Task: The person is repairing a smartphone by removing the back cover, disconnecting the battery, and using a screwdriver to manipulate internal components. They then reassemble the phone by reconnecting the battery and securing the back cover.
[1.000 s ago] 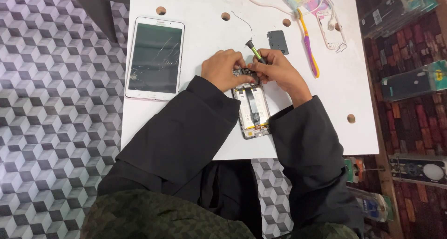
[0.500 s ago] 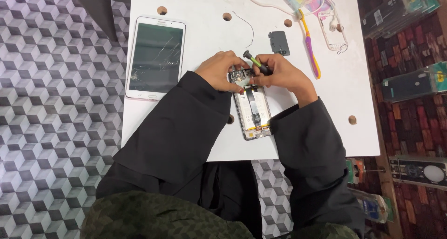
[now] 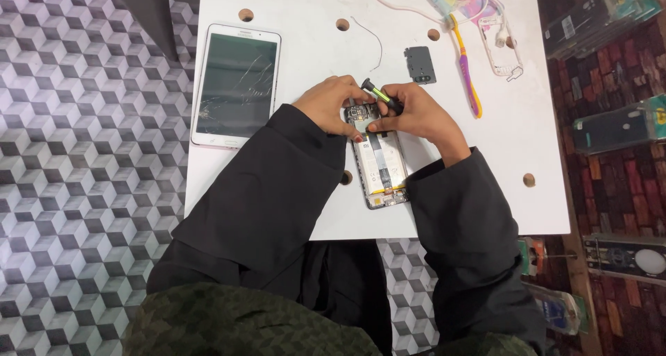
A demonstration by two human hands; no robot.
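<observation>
Opened phone (image 3: 378,163) — left hand (image 3: 331,106) steadies | right hand (image 3: 416,114) grip closed on screwdriver (image 3: 380,96) | cracked tablet (image 3: 236,85) beside

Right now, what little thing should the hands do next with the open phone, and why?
Probably keep the left hand pressing the opened phone flat while the right hand turns the screwdriver, because its tip sits at the phone's top end, between both hands.

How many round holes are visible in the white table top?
6. Three round holes sit along the far edge, one hole by the opened phone, one half-covered beside it, one near the right edge. The sleeves may hide others.
</observation>
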